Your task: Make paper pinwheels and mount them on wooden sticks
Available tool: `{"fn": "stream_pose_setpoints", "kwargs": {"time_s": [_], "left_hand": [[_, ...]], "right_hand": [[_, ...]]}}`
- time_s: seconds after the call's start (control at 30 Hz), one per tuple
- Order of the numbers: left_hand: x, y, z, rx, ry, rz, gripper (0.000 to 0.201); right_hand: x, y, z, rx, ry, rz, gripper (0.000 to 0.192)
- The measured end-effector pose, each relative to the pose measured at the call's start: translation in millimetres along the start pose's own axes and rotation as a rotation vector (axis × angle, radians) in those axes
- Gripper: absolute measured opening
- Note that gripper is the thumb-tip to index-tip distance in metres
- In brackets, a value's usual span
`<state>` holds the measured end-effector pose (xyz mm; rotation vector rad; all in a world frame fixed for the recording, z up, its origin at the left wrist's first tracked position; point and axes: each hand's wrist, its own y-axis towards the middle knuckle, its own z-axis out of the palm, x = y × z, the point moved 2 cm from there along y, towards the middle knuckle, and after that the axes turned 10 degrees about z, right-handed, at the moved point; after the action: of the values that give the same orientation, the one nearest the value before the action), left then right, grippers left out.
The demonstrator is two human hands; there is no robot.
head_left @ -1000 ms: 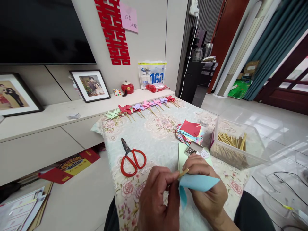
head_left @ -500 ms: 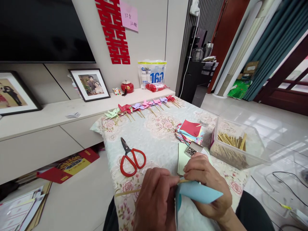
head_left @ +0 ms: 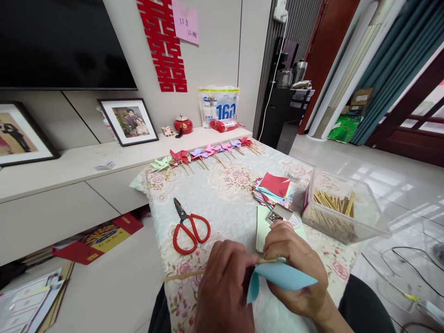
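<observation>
Pinching a wooden stick (head_left: 183, 275) against folded blue paper (head_left: 280, 277) at the table's six o'clock edge.
Left hand (head_left: 225, 291) is closed on the stick; right hand (head_left: 294, 273) clasps stick and paper. Red scissors (head_left: 189, 226) lie at ten o'clock.

The left hand (head_left: 224, 291) covers the middle of the thin wooden stick (head_left: 183, 275), so only its two ends show, one poking out to the left of the grip and one between the two hands. The right hand (head_left: 294, 270) hides the inner folds of the light blue paper (head_left: 284, 277) (where stick and paper meet cannot be seen), and both wrists are cut off by the bottom edge. Just beyond the right hand, the small silver item (head_left: 276, 216) is too small to identify.
</observation>
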<state>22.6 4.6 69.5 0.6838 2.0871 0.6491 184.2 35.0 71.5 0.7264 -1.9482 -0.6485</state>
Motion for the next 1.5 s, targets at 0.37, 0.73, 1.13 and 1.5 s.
{"fn": "stream_pose_setpoints", "kwargs": {"time_s": [0.37,0.73,1.13,1.5], "left_hand": [[35,-1,28.6,-0.036,-0.972,-0.941,0.007],[45,-18,48.4,-0.154,-0.984,-1.008,0.009],[49,-23,54.5,-0.197,-0.969,-0.975,0.013],[57,-28,66.2,-0.275,-0.926,-0.965,0.014]], "right_hand": [[-49,-11,4,0.122,0.367,0.482,0.037],[-60,-12,13,0.117,0.046,0.306,0.028],[-71,-17,23,0.186,-0.093,0.164,0.044],[-58,-18,25,0.078,-0.353,-0.020,0.055]]}}
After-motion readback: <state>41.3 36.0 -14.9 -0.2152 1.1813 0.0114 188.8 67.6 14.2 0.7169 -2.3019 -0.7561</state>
